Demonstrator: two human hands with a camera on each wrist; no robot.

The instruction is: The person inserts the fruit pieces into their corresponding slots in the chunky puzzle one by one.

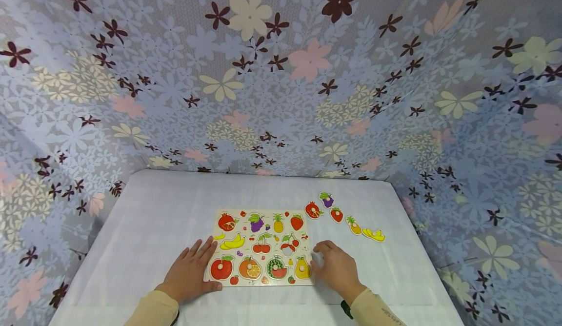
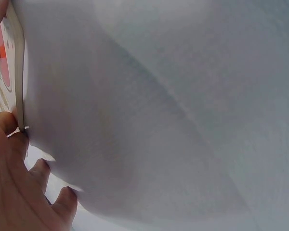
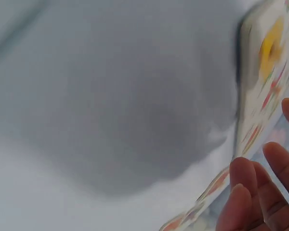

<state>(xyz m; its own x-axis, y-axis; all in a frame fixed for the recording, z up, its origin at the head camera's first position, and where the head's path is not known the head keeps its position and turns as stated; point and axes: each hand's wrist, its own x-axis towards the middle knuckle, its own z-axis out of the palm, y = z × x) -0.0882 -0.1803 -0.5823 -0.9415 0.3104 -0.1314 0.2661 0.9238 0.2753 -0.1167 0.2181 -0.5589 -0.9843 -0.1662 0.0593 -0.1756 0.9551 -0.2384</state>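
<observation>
A wooden fruit puzzle board [image 1: 272, 281] lies flat on the table. My left hand [image 1: 188, 271] rests at its left edge, fingers spread and thumb along the lower left corner. My right hand [image 1: 338, 269] is beside the right edge, near the knobbed pear piece [image 1: 302, 268], with fingers loosely bent and nothing visible between them. Along the bottom row sit an apple piece [image 1: 221, 269], an orange piece [image 1: 250, 269] and a watermelon piece [image 1: 276, 269], each with a knob. Above them are a banana picture [image 1: 232, 242] and two cherry pictures.
Loose knobbed pieces lie beyond the board's right side: a pomegranate [image 1: 313, 210], grapes [image 1: 326, 199], a strawberry [image 1: 336, 214], a pineapple [image 1: 353, 225] and bananas [image 1: 373, 235]. A pale cloth covers the table [image 1: 167, 204]. Flowered curtains [image 1: 281, 96] stand behind and at both sides.
</observation>
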